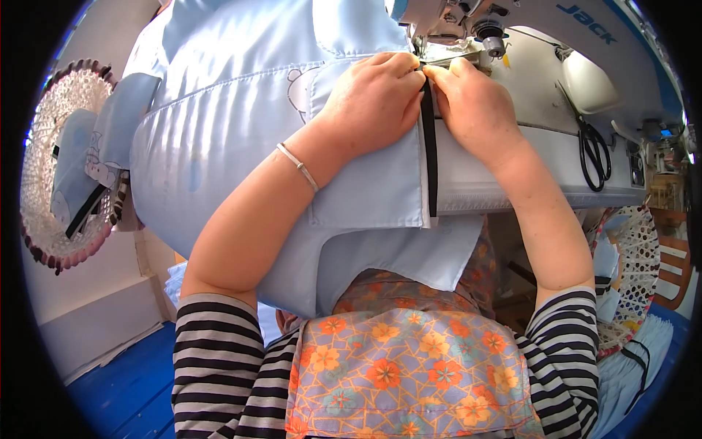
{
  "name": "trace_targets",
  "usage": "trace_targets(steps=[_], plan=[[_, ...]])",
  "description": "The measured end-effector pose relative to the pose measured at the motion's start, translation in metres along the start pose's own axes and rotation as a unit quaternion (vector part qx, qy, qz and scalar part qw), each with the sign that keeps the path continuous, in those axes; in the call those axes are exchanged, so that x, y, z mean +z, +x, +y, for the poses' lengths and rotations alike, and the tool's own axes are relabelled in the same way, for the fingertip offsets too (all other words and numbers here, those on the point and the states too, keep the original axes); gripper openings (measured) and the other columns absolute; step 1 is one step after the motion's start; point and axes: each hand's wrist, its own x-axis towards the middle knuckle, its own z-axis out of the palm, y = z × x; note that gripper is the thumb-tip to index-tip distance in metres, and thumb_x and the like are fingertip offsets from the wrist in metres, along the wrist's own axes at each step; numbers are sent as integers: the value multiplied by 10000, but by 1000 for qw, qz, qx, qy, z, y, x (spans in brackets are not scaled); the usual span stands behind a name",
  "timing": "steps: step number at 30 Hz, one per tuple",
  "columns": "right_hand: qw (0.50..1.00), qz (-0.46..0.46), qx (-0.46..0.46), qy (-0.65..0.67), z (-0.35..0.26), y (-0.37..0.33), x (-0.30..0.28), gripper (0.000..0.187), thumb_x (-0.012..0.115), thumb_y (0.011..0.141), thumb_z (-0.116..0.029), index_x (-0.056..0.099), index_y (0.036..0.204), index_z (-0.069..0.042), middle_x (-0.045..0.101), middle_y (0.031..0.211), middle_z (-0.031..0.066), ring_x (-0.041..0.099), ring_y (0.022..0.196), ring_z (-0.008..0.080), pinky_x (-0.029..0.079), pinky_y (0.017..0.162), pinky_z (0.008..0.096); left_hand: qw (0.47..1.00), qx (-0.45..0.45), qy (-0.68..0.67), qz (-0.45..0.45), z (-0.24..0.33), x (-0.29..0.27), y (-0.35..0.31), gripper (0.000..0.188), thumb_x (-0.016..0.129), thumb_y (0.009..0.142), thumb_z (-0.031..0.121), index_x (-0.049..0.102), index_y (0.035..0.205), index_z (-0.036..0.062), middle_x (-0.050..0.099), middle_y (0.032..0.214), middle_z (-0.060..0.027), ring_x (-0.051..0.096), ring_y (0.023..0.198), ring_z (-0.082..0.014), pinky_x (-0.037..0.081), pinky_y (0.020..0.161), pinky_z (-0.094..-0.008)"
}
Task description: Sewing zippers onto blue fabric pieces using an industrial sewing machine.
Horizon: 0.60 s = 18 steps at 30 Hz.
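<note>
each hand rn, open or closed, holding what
Left hand: fingers curled on the light blue cloth, grip unclear.
Right hand: fingertips at the black strip, grip unclear.

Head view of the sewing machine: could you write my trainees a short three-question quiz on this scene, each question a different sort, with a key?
1. Multiple choice: What lies under the left hand?
A) a wooden board
B) light-blue cloth
C) a striped towel

2. True or false: In the picture, the scissors lie to the left of the black strip.

3. Short answer: Is the bracelet worn on the person's left or right arm?

Key:
1. B.
2. False; they lie to its right.
3. Left.
</note>
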Motion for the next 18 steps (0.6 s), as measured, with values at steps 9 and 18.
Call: trace_targets(steps=[9, 18], plan=[[991, 44, 35, 121, 13, 1, -3, 170, 639, 905, -140, 703, 1048, -75, 649, 879, 65, 621, 688, 212, 508, 645, 326, 999, -22, 3, -30, -7, 5, 7, 120, 584, 803, 155, 634, 804, 46, 598, 896, -108, 615, 903, -298, 513, 819, -406], [922, 182, 98, 326, 48, 17, -28, 161, 699, 852, -142, 679, 915, 6, 674, 739, 68, 595, 647, 124, 477, 615, 271, 999, -39, -3, -13, -14, 9, 10, 128, 581, 801, 114, 659, 870, 40, 610, 968, -137, 632, 850, -334, 539, 755, -430]])
